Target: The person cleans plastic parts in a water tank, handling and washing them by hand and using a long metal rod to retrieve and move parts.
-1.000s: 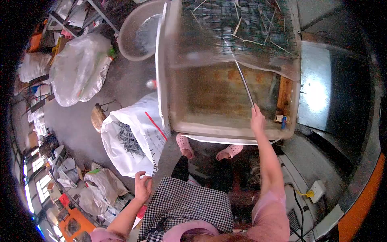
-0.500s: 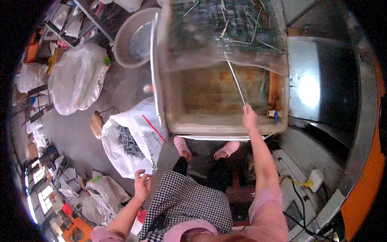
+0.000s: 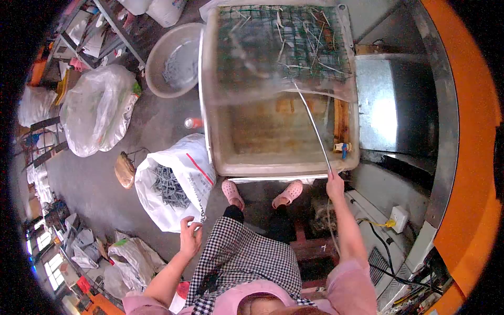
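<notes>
My right hand (image 3: 335, 186) is closed around the near end of a long thin metal rod (image 3: 315, 128). The rod slants forward and left over a large pale tub (image 3: 286, 169). Its far tip is at the near edge of a dark green mesh (image 3: 252, 50) at the back of the tub, where several thin pale strips (image 3: 282, 44) lie. A thin cord or hose (image 3: 331, 226) hangs below that hand. My left hand (image 3: 190, 235) holds nothing, fingers loosely bent and apart, close to the lower edge of a white sack (image 3: 202, 163) of grey strip-like pieces (image 3: 170, 188).
A round basin (image 3: 153, 79) with grey bits stands left of the tub, near a red-and-white can (image 3: 193, 123). Clear plastic bags (image 3: 97, 110) lie farther left. A metal chute (image 3: 375, 102), orange machine panel (image 3: 475, 157) and plug with cables (image 3: 400, 219) are at right.
My right hand has drawn back toward me with the rod, whose tip has moved slightly nearer. The head view has shifted a little. My left hand stays beside the sack.
</notes>
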Available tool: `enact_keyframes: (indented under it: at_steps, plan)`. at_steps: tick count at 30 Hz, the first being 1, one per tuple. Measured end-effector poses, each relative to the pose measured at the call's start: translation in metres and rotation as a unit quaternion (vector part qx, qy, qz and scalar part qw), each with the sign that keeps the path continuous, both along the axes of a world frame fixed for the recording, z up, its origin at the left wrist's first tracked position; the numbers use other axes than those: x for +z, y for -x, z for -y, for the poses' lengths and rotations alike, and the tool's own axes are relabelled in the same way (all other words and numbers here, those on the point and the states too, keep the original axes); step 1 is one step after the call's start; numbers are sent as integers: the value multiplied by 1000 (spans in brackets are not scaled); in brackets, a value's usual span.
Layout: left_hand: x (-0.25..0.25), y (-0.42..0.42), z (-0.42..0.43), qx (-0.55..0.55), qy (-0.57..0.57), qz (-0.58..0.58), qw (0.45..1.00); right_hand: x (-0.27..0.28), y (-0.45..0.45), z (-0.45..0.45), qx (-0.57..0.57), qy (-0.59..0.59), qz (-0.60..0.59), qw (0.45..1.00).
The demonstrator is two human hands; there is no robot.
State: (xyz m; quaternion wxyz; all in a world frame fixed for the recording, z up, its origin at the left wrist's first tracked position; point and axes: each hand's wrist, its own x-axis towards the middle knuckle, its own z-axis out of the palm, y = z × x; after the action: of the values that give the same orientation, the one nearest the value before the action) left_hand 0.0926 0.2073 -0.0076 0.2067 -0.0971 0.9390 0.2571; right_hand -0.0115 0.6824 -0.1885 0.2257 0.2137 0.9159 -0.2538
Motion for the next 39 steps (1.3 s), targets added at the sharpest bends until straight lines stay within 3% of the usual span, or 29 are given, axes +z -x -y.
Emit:
enact_keyframes:
  at_steps: [3,5,7,12,18,20,22,23,25,26,28,30,31,33,35,36,39]
  plan:
    - [-9,-8,8,6,0,-14,1000,-23,23,16,-24,19,-21,999]
    - [-12,-12,13,28,0,-4,1000,-44,39,22,-15,67,-103,992]
    - [-8,-11,14,-32,24,-45,998,-58,68,33,-18,63,-106,992]
    - [-7,-10,12,-18,22,-32,999,-52,121,61,-34,52,-68,996]
    - [0,-5,15,-25,25,-65,997,-42,62,54,-99,130,-85,983]
    - [2,-8,20,-32,28,-76,996,-37,14,36,-27,48,-140,989]
    - [4,-9,21,-39,33,-58,997,4,-8,28,-70,46,8,996]
    - [6,-7,18,-41,32,-59,997,7,-12,23,-72,45,7,996]
    - [9,-5,7,80,-53,55,994,6,-18,15,-82,27,3,996]
    - [9,-5,3,5,-27,0,1000,3,-9,14,-77,41,-15,996]
    - [-8,-15,6,8,-32,-1,999,-32,10,17,-74,13,-75,994]
    - [-15,-20,4,22,-41,1,999,-32,45,29,-110,108,-81,985]
    - [-14,-20,5,19,-41,5,999,-43,55,36,-111,88,-91,986]
    - [-12,-20,8,-78,28,-56,995,-58,52,42,-115,66,-99,986]
    - [-8,-21,10,-32,18,-22,999,-61,46,47,-127,93,-136,978]
    - [-5,-21,11,15,8,10,1000,-39,37,47,-131,119,-88,980]
    - [1,-14,12,13,15,-12,1000,-16,-21,39,-131,94,-91,983]
